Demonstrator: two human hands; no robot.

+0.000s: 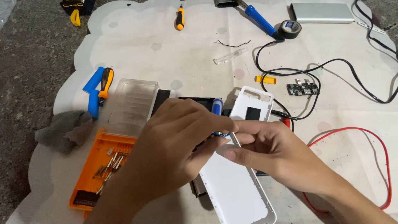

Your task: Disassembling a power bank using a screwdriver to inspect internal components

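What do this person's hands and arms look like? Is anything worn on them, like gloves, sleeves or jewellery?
Both hands are bare: the left hand and the right hand have no gloves, and no rings show on the visible fingers. Both forearms are uncovered as far as the picture's edge, with no sleeve, watch or bracelet in view. The fingernails look short and unpainted.

I see a white shell [238, 182] of smooth, matt plastic, an orange bit tray [93, 166] of glossy plastic holding shiny metal bits [108, 166], a fuzzy grey cloth [64, 128], and a creased, paper-like white mat [166, 49].
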